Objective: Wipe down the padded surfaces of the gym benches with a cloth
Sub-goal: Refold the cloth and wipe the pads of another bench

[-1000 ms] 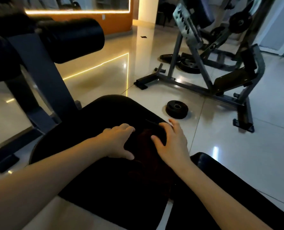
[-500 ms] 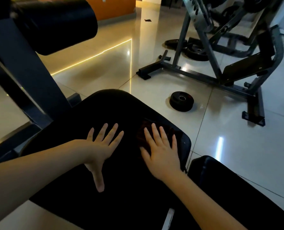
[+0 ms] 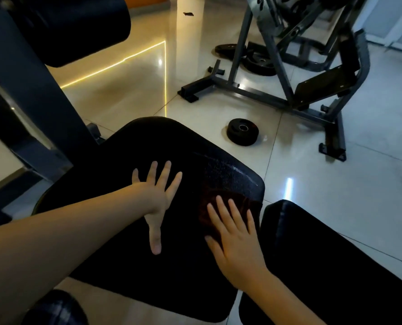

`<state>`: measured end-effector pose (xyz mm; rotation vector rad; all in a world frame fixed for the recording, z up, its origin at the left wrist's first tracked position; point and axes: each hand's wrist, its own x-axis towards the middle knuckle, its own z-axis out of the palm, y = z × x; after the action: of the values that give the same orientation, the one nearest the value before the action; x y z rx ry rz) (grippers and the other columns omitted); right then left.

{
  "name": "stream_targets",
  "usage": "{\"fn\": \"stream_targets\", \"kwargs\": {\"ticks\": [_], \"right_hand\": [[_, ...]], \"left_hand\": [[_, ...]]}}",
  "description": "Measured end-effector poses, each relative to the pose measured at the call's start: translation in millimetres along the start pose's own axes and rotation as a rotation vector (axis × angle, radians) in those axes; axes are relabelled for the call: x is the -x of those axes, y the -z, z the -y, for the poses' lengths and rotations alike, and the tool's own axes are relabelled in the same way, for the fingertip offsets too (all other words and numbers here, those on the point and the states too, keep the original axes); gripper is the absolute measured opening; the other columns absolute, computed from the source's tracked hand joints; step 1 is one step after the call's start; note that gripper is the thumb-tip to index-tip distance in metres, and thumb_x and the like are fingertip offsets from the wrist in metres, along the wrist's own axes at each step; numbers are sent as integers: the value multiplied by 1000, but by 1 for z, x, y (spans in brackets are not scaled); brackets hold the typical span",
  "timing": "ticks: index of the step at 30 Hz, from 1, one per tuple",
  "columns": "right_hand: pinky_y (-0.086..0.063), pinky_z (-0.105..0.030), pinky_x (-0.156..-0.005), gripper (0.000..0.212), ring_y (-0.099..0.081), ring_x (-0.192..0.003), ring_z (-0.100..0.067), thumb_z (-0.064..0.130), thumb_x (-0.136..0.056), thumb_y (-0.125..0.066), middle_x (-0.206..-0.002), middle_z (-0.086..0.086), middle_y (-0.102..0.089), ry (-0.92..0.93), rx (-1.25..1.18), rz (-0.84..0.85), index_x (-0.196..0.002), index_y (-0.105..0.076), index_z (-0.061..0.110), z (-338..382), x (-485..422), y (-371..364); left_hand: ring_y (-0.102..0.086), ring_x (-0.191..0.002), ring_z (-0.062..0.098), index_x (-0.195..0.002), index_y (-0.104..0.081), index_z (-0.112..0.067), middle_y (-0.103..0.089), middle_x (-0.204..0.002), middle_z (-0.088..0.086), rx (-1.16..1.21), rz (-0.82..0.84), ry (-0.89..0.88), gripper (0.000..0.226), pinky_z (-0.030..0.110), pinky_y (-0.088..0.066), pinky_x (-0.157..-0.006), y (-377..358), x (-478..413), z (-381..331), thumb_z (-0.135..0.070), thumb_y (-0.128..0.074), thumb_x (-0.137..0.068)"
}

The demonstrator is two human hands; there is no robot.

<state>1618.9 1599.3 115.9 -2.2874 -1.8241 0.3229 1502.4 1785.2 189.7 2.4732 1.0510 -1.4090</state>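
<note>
Under right hand (image 3: 238, 245) fingers (image 3: 223, 214), cloth (image 3: 208, 195)

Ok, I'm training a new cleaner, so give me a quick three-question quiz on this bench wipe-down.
1. True or false: the left hand holds the cloth.
2. Which hand presses the cloth on the pad? A left, B right.
3. Fill in: on the floor beyond the pad lies a weight ____.
Key: 1 false, it lies flat on bare pad; 2 B, the right hand; 3 plate.
</note>
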Motion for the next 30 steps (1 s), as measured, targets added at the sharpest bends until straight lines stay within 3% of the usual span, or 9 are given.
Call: {"fn": "stream_targets", "kwargs": {"ticks": [6,11,16,22,25,30], "right_hand": [[17,-36,-116,62,24,-143,-3,69,-89,1,-155,22,20,-89,36,-52,-147,6,48,-24,-34,10],[6,-44,-119,56,9,-148,-14,52,-101,-20,-162,9,6,-308,21,-69,-153,-4,37,-51,-109,27],[10,-41,-119,59,13,-147,-13,51,-101,-19,-161,7,9,-290,16,-61,-154,0,32,-45,-93,22],[29,-23,-105,67,34,-136,3,68,-84,0,-152,24,23,-188,-53,-42,-146,11,43,-30,-19,7],[27,-24,-107,64,32,-137,3,66,-88,-5,-151,25,23,-188,-10,-16,-146,10,44,-39,-26,9],[14,-34,-114,57,16,-144,-5,50,-102,-22,-160,12,11,-235,-6,-43,-153,-1,35,-58,-91,29]], "left_hand": [[44,-128,49,-127,53,-18,62,-128,20,-19,-8,-16,165,71,7,-109,-3,-5,-2,-58,-88,-51],[44,-128,49,-129,51,-18,60,-130,20,-11,-33,-12,167,73,5,-109,-3,-9,0,-56,-90,-49],[43,-128,50,-131,50,-17,59,-131,22,-7,-33,-35,165,73,3,-109,-5,-5,0,-55,-89,-51],[44,-127,51,-130,51,-17,59,-131,22,3,-24,-51,166,74,5,-108,-6,-7,1,-55,-90,-50],[44,-127,51,-132,49,-17,59,-132,21,9,-9,-83,164,74,6,-108,-11,-12,-2,-52,-90,-53],[43,-128,50,-135,46,-18,57,-135,20,29,-47,-87,162,74,5,-108,0,-8,4,-49,-90,-55]]}}
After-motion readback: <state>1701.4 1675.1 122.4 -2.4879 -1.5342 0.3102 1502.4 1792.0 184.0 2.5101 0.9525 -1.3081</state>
